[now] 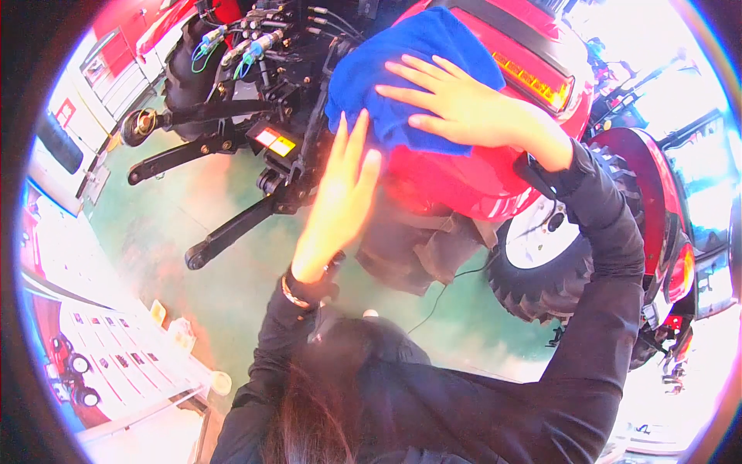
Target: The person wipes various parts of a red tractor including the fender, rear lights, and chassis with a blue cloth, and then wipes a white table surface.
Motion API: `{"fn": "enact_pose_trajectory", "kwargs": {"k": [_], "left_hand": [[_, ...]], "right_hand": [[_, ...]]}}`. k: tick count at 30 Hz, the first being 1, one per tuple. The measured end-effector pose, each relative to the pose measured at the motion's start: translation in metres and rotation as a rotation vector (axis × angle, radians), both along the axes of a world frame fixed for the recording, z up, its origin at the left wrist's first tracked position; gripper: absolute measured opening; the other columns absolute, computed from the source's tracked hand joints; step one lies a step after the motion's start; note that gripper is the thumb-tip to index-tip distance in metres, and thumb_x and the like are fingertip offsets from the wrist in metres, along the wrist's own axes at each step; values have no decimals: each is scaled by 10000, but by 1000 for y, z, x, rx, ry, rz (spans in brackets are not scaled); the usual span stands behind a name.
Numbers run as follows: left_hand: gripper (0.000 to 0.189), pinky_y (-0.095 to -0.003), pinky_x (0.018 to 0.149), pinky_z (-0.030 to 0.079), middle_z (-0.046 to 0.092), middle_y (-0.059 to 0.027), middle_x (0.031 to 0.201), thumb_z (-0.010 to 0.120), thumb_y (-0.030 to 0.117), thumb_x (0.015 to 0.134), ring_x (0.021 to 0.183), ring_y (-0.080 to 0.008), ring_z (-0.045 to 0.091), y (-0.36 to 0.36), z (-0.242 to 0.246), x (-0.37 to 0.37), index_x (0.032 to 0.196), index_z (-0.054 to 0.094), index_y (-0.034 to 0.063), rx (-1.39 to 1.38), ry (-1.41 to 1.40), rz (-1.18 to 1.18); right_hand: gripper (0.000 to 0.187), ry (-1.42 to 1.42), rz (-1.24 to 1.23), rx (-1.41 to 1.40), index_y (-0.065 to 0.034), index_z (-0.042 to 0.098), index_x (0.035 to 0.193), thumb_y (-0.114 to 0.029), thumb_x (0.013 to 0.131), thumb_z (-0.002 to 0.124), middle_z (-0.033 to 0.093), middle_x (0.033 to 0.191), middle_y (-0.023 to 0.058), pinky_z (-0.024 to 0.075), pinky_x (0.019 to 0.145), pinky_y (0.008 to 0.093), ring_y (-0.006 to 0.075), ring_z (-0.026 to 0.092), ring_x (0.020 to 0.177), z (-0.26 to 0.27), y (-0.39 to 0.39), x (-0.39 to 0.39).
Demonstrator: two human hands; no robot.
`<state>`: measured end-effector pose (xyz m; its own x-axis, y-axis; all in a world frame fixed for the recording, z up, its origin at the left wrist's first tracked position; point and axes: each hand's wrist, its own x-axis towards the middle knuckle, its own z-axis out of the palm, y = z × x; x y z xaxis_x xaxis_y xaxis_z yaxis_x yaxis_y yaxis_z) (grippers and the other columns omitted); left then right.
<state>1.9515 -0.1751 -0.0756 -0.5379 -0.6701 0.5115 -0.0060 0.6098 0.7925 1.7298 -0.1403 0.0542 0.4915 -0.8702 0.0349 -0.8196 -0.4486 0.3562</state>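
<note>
A blue cloth is draped over the red rear fender of a tractor. My right hand lies flat on the cloth, palm down with the fingers spread. At the cloth's lower left edge is my left hand, its fingers extended and the thumb apart. Its fingertips are close to the cloth; whether they touch it I cannot tell. An amber lamp is set in the fender beyond my right wrist. Under the fender, the tractor's large black tyre shows partly.
Black hitch arms jut out left of my left hand, with hydraulic couplings above them. A second tractor's wheel stands at right. A thin cable runs along the green floor. A display board is at lower left.
</note>
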Motion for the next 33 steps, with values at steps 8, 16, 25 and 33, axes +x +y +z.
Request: {"fn": "enact_pose_trajectory", "kwargs": {"k": [8, 16, 25, 33], "left_hand": [[556, -479, 1181, 252, 198, -299, 1586, 505, 273, 1028, 1460, -434, 262, 103, -30, -13, 1492, 375, -4, 18, -19, 68], [326, -363, 1029, 445, 651, -146, 1245, 506, 194, 1037, 1180, -247, 590, 137, -32, 22, 1266, 629, -3, 393, 202, 23], [318, -306, 922, 508, 682, -70, 1097, 611, 211, 995, 1007, -126, 626, 129, -60, 183, 1231, 609, -1, 755, 272, -28], [662, -397, 834, 538, 713, -157, 1032, 771, 285, 815, 961, -328, 701, 144, -91, 421, 1367, 473, 73, 584, -292, 614]], "right_hand": [[565, -172, -30, -35, -160, 496, 1446, -154, 893, 615, 404, 1541, 112, 219, 1190, 497, 316, 315, 1461, -26, 103, 11], [495, -246, -51, -412, -66, 613, 1249, -111, 764, 702, 587, 1363, 80, 373, 1106, 423, 255, 495, 1338, -84, 117, 49], [187, -976, -198, 201, -50, 632, 1087, -187, 994, 544, 663, 872, 237, 507, 681, 471, 427, 656, 840, -171, 50, 173], [245, -1324, -40, 671, 9, 628, 1104, -198, 1016, 531, 673, 819, 97, 502, 692, 299, 108, 590, 729, -221, 5, 424]]}}
